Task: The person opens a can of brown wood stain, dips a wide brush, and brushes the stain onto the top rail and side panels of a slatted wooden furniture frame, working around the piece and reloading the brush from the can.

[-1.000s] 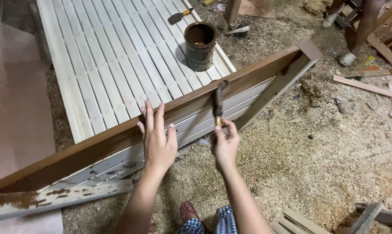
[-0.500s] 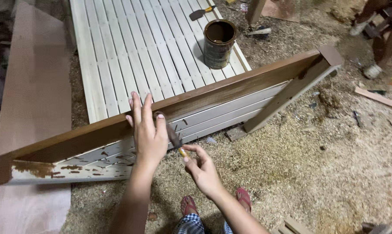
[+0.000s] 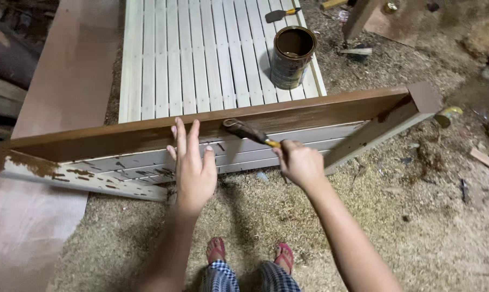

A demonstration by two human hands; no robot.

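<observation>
A long wooden frame (image 3: 320,113) stands on edge across the view, its top rail stained dark brown. My left hand (image 3: 193,167) rests flat against the frame's near side, fingers spread upward. My right hand (image 3: 301,162) grips a paintbrush (image 3: 244,130) by its yellow handle, the bristles lying on the stained rail. The frame's lower left part (image 3: 82,176) shows pale wood with brown blotches.
An open tin of brown stain (image 3: 292,57) sits on a pale slatted panel (image 3: 201,59) behind the frame. A second brush (image 3: 279,14) lies at the panel's far end. Sawdust covers the floor. A pinkish board (image 3: 66,70) lies at left. My sandalled feet (image 3: 250,254) show below.
My right hand has risen from below the frame up to the top rail, bringing the brush onto the stained edge. My left hand stays pressed on the frame.
</observation>
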